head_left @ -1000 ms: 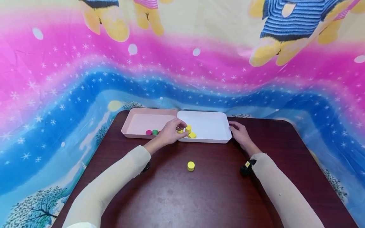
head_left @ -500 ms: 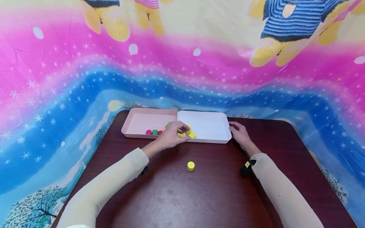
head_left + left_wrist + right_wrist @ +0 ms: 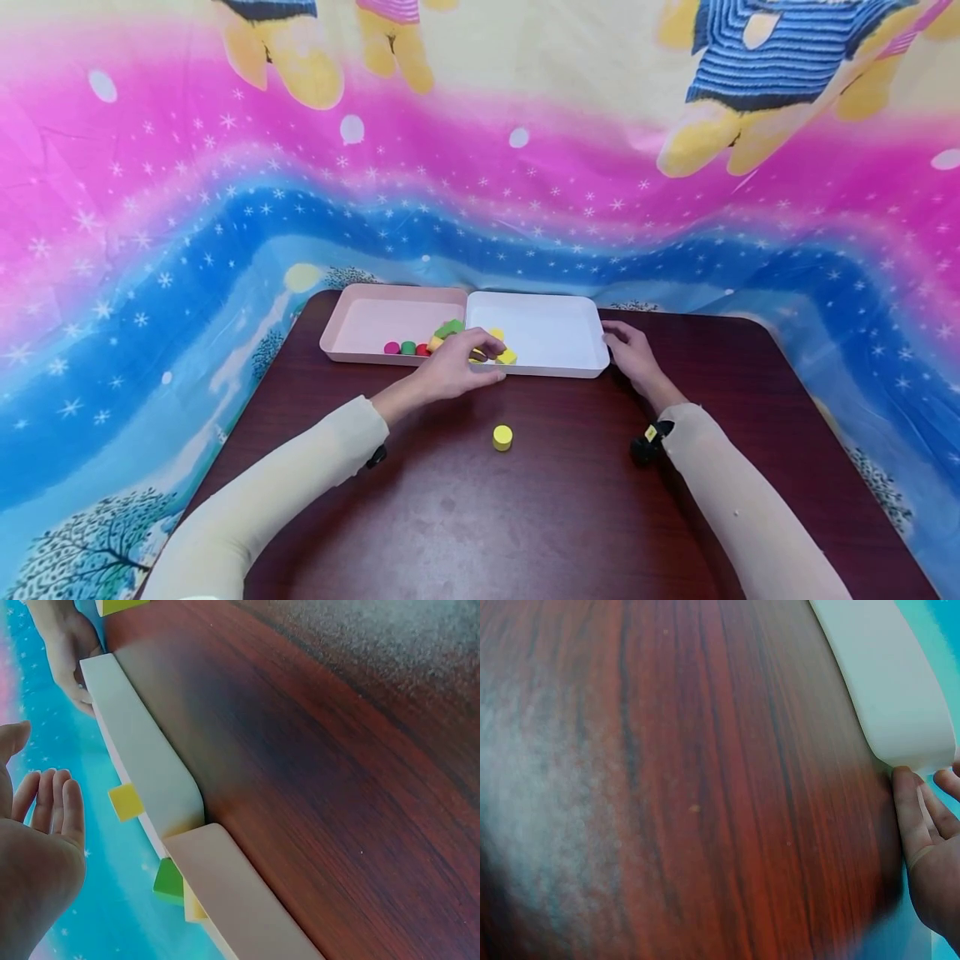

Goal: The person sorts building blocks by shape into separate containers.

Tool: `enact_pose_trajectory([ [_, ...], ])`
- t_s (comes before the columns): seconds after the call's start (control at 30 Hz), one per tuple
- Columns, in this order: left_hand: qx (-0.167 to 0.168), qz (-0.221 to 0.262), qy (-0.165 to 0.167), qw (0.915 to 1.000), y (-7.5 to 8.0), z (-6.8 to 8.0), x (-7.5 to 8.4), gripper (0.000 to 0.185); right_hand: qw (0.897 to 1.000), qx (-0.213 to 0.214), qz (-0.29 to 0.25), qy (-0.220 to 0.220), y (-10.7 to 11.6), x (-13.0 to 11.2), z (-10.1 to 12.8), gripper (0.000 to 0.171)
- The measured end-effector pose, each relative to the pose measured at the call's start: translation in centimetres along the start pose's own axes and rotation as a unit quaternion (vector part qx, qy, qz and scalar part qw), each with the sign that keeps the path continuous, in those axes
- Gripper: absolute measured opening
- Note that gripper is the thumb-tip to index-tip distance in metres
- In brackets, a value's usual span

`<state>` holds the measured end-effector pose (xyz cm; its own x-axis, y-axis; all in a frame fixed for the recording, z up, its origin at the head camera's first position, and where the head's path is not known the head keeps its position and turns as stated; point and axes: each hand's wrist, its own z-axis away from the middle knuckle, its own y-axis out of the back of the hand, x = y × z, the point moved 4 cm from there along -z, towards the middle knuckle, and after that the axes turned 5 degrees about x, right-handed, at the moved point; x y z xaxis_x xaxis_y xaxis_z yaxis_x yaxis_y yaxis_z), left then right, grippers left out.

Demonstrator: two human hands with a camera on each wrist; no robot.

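My left hand (image 3: 453,367) hovers over the near edge where the pink tray (image 3: 352,321) and white tray (image 3: 551,325) meet. Its fingers are spread from the thumb, holding nothing; the left wrist view shows a bare palm. Just beyond the fingertips, a yellow block (image 3: 507,357) lies in the white tray, with another yellow piece (image 3: 497,333) behind it, partly covered. More yellow shows under the fingers. At the white tray's right end, my right hand (image 3: 633,354) touches the outer wall with fairly straight fingers (image 3: 910,810). A yellow cylinder (image 3: 502,438) stands alone on the table.
Along the pink tray's near side lie a magenta piece (image 3: 392,347), a green cylinder (image 3: 408,347), a red piece (image 3: 423,349) and a green bumpy-edged piece (image 3: 449,328). Both trays stand at the back of the dark wooden table (image 3: 450,517), against a printed cloth (image 3: 480,208).
My left hand has drawn back from the yellow blocks, toward me and slightly left, its thumb and fingers parting wider. The green piece in the pink tray has come into view. My right hand stays put.
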<state>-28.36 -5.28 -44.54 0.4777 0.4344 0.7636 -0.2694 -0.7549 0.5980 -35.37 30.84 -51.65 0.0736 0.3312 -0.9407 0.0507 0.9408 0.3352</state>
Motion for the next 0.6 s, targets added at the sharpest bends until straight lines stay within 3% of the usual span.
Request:
enact_pose_trajectory([
  [0.37, -0.02, -0.018, -0.027, 0.9993, -0.9, 1.1, 0.1, 0.04, 1.0, 0.01, 0.016, 0.011, -0.2, 0.4, -0.2, 0.049],
  [0.6, -0.054, -0.006, -0.04, 0.9977, -1.6, 1.8, 0.4, 0.047, 1.0, 0.017, 0.021, 0.003, -0.2, 0.6, -0.3, 0.047],
])
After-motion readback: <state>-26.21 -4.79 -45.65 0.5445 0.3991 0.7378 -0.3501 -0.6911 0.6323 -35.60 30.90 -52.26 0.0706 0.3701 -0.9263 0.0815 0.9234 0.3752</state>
